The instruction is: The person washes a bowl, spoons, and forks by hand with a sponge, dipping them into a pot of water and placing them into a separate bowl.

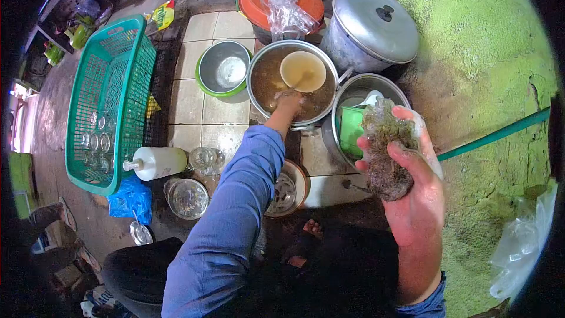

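My left hand point(289, 105) reaches into a large metal pot point(254, 91) of brownish water, at the near edge of a pale bowl point(303, 70) in it. Its fingers are partly hidden by the water, and their grip is hard to make out. On the right, my right hand point(415, 179) is raised with its fingers wrapped round a dark, soapy scrubbing pad point(385, 156). Behind that pad stands a second metal pot point(385, 81) with a green item point(351, 129) and a white item point(371, 100) inside.
A green basket point(130, 94) holding several glasses stands left, beside a white bottle point(158, 163). A metal bowl point(225, 66), a red-lidded container point(309, 3) and a lidded pot point(374, 17) are at the back. Glass dishes point(188, 198) lie near; a green wall point(488, 82) rises right.
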A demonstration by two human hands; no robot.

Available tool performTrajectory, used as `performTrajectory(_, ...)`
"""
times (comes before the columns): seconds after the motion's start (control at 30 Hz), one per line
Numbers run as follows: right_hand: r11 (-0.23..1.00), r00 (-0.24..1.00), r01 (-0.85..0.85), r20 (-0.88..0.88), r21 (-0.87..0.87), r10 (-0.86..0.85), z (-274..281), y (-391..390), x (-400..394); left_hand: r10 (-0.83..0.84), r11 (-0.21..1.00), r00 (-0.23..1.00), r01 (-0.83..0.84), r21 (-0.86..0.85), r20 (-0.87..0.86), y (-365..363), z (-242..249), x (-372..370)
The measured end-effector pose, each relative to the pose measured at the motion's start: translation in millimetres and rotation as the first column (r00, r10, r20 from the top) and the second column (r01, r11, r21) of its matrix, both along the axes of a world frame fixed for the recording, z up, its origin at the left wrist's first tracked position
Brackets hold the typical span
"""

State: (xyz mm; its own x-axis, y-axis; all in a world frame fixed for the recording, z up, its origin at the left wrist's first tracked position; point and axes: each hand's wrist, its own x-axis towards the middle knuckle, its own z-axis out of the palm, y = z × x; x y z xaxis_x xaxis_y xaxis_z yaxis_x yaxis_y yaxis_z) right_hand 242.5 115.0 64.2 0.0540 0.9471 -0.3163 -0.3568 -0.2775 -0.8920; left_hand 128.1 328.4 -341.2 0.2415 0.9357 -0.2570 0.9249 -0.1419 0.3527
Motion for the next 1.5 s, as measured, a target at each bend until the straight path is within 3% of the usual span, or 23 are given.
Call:
performTrajectory(0.13, 1.000, 1.000, -0.020, 0.009, 0.019, 0.020, 2, -4, -2, -0.039, 0.998, 0.998, 0.037, 0.047, 0.046, -10, 5, -3)
performTrajectory(0.23, 0.999, 0.999, -0.034, 0.009, 0.039, 0.034, 3, -5, 0, -0.014, 0.999, 1.000, 0.014, -0.034, 0.003, -2, 0, -3)
performTrajectory(0.43, 0.998, 0.999, -0.044, 0.002, 0.046, 0.044, 7, -9, -1, -0.061, 0.987, 0.984, 0.084, 0.135, -0.170, -7, 6, -18)
performTrajectory(0.53, 0.998, 0.999, -0.042, 0.001, 0.051, 0.042, 7, -10, 1, -0.037, 0.993, 0.998, 0.043, 0.110, -0.057, -10, 34, -36)
performTrajectory(0.6, 0.997, 0.999, -0.047, 0.001, 0.057, 0.047, 7, -11, 3, -0.094, 0.995, 0.976, 0.100, -0.021, 0.198, -8, 48, -55)
performTrajectory(0.63, 0.997, 0.999, -0.051, 0.001, 0.061, 0.051, 6, -11, 3, -0.093, 0.995, 0.976, 0.099, -0.022, 0.196, -6, 48, -62)
performTrajectory(0.7, 0.998, 0.999, -0.052, -0.006, 0.048, 0.052, 7, -11, 2, -0.101, 0.994, 0.923, 0.081, 0.071, 0.372, -4, 49, -75)
performTrajectory(0.73, 0.998, 0.999, -0.051, -0.011, 0.036, 0.052, 8, -11, 1, -0.151, 0.978, 0.856, 0.057, 0.201, 0.495, -5, 48, -80)
performTrajectory(0.83, 0.996, 0.997, -0.080, -0.007, 0.049, 0.081, 6, -10, 0, -0.055, 0.979, 0.926, -0.024, 0.203, 0.373, 4, 53, -96)
performTrajectory(0.9, 0.995, 0.996, -0.086, -0.006, 0.048, 0.087, 5, -10, -3, -0.142, 0.973, 0.890, 0.045, 0.226, 0.433, 5, 60, -115)
performTrajectory(1.0, 0.996, 0.997, -0.083, -0.002, 0.043, 0.083, 6, -10, -7, -0.034, 0.981, 0.765, -0.098, 0.168, 0.643, 7, 80, -140)
performTrajectory(1.03, 0.996, 0.997, -0.074, -0.006, 0.040, 0.074, 6, -10, -8, -0.033, 0.981, 0.765, -0.099, 0.168, 0.643, 9, 75, -149)
performTrajectory(1.1, 0.997, 0.997, -0.071, -0.006, 0.037, 0.071, 7, -10, -9, 0.219, 0.845, 0.766, -0.459, 0.275, 0.604, 11, 63, -177)
performTrajectory(1.13, 0.997, 0.998, -0.067, -0.005, 0.036, 0.067, 7, -10, -10, 0.222, 0.844, 0.767, -0.460, 0.275, 0.602, 8, 49, -189)
performTrajectory(1.2, 0.996, 0.997, -0.079, -0.014, 0.032, 0.080, 6, -10, -11, 0.488, 0.779, 0.856, -0.515, 0.357, 0.171, 0, 21, -207)
performTrajectory(1.23, 0.996, 0.996, -0.090, -0.020, 0.027, 0.091, 6, -10, -12, 0.488, 0.778, 0.856, -0.516, 0.358, 0.172, -2, 12, -215)
performTrajectory(1.27, 0.995, 0.996, -0.091, -0.017, 0.029, 0.091, 6, -10, -13, 0.387, 0.911, 0.920, -0.371, 0.178, -0.062, -4, 2, -220)
performTrajectory(1.3, 0.995, 0.995, -0.096, -0.019, 0.031, 0.097, 5, -10, -14, 0.218, 0.970, 0.940, -0.238, -0.046, -0.264, -7, 1, -221)
performTrajectory(1.43, 0.994, 0.993, -0.107, -0.039, 0.017, 0.108, 6, -10, -16, 0.271, 0.958, 0.930, -0.285, -0.023, -0.249, -33, 13, -202)
performTrajectory(1.5, 0.994, 0.993, -0.109, -0.041, 0.018, 0.110, 6, -11, -17, 0.130, 0.984, 0.952, -0.158, -0.083, -0.276, -54, 38, -193)
